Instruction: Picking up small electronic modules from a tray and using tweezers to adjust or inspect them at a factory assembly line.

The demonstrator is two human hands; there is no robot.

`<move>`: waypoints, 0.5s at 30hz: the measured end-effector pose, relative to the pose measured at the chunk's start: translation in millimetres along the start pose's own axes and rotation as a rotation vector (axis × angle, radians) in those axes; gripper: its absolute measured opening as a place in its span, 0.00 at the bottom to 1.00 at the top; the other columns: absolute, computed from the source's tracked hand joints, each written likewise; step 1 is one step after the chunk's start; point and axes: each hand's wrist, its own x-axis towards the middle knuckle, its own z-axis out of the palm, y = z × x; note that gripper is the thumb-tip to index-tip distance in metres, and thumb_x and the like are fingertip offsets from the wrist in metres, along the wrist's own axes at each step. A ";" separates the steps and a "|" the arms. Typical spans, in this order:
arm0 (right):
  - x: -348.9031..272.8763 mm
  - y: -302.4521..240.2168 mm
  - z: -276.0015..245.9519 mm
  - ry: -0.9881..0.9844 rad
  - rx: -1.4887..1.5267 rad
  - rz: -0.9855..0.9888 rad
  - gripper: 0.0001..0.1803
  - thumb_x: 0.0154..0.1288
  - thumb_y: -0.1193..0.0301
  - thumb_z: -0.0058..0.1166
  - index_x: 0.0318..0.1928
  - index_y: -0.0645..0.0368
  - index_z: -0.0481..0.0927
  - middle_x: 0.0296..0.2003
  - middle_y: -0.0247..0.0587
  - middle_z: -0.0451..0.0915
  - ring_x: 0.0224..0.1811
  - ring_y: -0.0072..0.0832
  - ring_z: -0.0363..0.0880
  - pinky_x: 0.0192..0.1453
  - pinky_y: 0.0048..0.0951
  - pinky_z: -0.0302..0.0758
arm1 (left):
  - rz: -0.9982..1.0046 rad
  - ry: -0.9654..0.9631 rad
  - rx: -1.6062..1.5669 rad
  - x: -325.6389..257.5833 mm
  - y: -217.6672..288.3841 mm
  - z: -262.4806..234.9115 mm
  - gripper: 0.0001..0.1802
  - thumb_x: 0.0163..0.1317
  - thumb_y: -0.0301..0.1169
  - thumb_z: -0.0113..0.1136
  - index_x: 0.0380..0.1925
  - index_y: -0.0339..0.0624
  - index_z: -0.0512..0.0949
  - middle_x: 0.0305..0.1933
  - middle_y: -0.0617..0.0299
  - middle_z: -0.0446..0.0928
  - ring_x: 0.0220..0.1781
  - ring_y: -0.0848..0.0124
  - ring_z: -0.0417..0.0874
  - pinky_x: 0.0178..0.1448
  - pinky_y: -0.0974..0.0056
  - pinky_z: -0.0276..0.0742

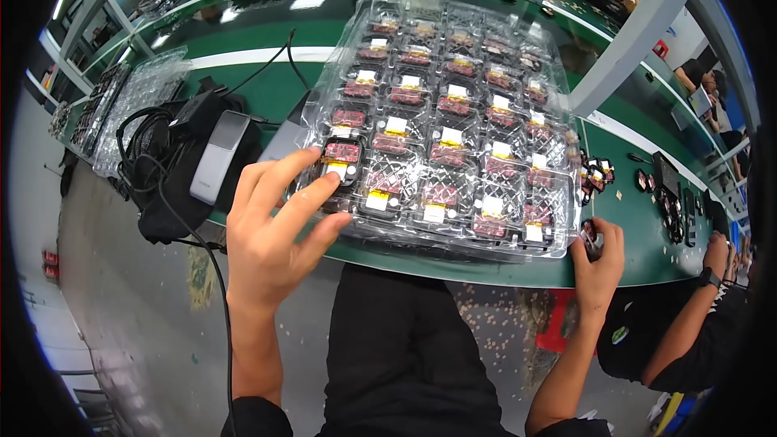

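Note:
A clear plastic blister tray (441, 186), apparently on top of a stack, holds rows of small black-cased electronic modules with red circuit boards and white-and-yellow labels. My left hand (279, 231) is at its left edge, fingers spread. Its fingertips reach the side of one module (341, 154) in the leftmost column; whether they touch it is hard to tell. Beside the tray's front right corner, my right hand (599, 267) pinches a small dark rounded module (592, 236) between thumb and fingers.
Left of the tray, a grey rectangular device (220, 158) lies on a black bag with tangled cables. Loose modules (597, 174) lie right of the tray on the green bench. A co-worker's arm (688, 328) is at the right. A grey post (631, 40) rises behind the tray.

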 end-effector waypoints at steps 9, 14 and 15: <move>-41.8 -37.1 -20.9 0.213 0.738 -0.101 0.39 0.54 0.62 0.80 0.60 0.66 0.74 0.49 0.40 0.78 0.22 0.10 0.60 0.27 0.15 0.58 | -0.157 0.431 -0.146 -35.8 40.0 14.1 0.28 0.65 0.50 0.69 0.53 0.38 0.82 0.63 0.43 0.76 0.55 0.52 0.82 0.49 0.58 0.80; -64.3 -86.8 -7.7 -0.231 0.816 -0.466 0.45 0.45 0.58 0.85 0.58 0.65 0.72 0.46 0.53 0.84 0.34 0.25 0.81 0.35 0.25 0.79 | -0.461 -0.030 -1.269 -71.5 114.3 39.7 0.27 0.65 0.39 0.73 0.57 0.34 0.78 0.62 0.47 0.76 0.55 0.58 0.84 0.55 0.58 0.82; -65.4 -95.4 -2.3 -0.303 0.886 -0.463 0.43 0.45 0.60 0.85 0.57 0.64 0.73 0.48 0.55 0.85 0.39 0.30 0.85 0.37 0.28 0.82 | -0.642 -0.076 -1.522 -75.2 128.6 47.3 0.28 0.65 0.36 0.73 0.60 0.32 0.76 0.64 0.47 0.74 0.59 0.59 0.83 0.59 0.58 0.81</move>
